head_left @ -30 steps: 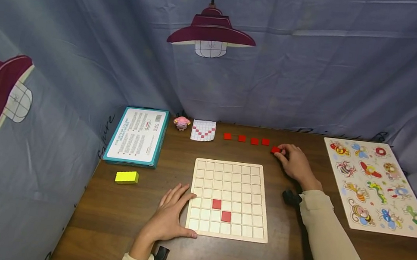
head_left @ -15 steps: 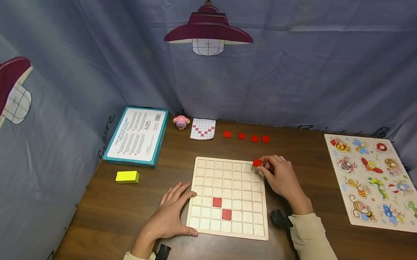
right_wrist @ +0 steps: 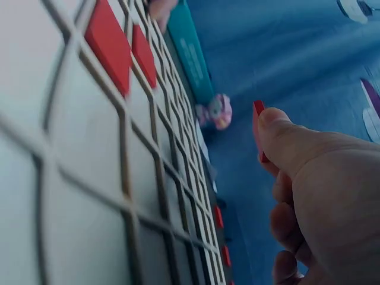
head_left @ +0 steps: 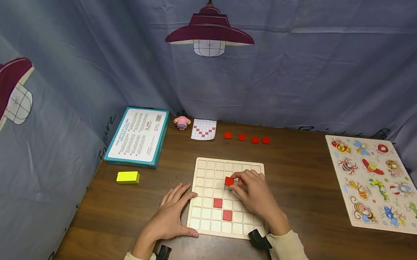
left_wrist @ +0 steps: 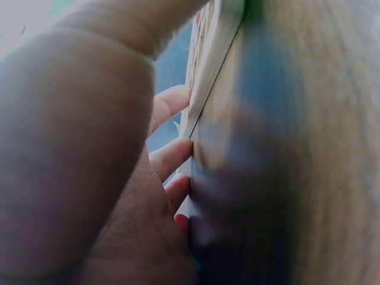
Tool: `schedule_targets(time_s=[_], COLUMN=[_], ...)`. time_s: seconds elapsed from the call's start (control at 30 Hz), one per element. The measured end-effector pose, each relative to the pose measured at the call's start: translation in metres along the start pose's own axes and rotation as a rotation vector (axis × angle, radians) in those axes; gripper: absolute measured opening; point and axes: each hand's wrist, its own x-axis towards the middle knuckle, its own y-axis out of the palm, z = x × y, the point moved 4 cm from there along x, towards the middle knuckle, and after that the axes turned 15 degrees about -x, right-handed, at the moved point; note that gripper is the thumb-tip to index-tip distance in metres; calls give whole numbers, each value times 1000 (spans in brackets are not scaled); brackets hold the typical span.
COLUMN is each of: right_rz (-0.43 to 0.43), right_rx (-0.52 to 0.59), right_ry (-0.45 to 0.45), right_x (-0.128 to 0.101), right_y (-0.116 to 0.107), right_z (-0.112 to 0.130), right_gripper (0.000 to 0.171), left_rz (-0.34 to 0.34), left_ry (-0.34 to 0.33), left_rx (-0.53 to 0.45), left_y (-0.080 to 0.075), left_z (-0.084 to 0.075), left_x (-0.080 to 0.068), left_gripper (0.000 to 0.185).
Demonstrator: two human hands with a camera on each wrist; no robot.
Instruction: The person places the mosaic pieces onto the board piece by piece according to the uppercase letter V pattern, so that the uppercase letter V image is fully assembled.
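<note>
Over the wooden grid board, my right hand pinches a red square tile between thumb and fingers. In the right wrist view that tile is held up off the board's surface. Two red tiles sit in cells of the board, diagonal to each other. My left hand lies at the board's left edge with fingers extended and thumb near the lower left corner. The left wrist view shows its fingers touching the board's side.
Several red tiles lie in a row behind the board. Left of them are a patterned grid card, a pink figurine, a teal-edged box and a yellow block. An insect picture board lies right.
My right hand has carried a red tile from the right end of the back row leftward and nearer, over the board. The left hand has stayed at the board's edge.
</note>
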Motion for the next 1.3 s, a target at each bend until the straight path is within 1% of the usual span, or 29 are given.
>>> schedule_targets(time_s=[0.07,0.17,0.43,0.63,0.87,1.0,1.13,1.3], right_rz=[-7,6,76,126,158,141,116,102], right_rx=[-8,-25,-104,-171,-191,-195,-185,-175], right_ry=[-8,-8,-26,-36,-29,-25,-11,4], right_x=[0,1,3,2,1,2,4,2], right_y=[3,10,25,36,41,41,41,42], right_z=[7,18,42,47,50,52,54,57], right_gripper=[27,26,25,22,22,20,16,14], left_rz=[1,-1,-3,3,0,-7,-21,-7], left_ry=[5,17,34,35,32,31,43,37], left_rx=[7,19,36,38,37,32,35,40], left_y=[0,-2,-2,1,2,2,0,0], left_z=[0,-1,-1,1,2,1,0,0], left_x=[1,0,0,1,0,0,0,-2], left_gripper=[103,103,102,102,103,103,103,103])
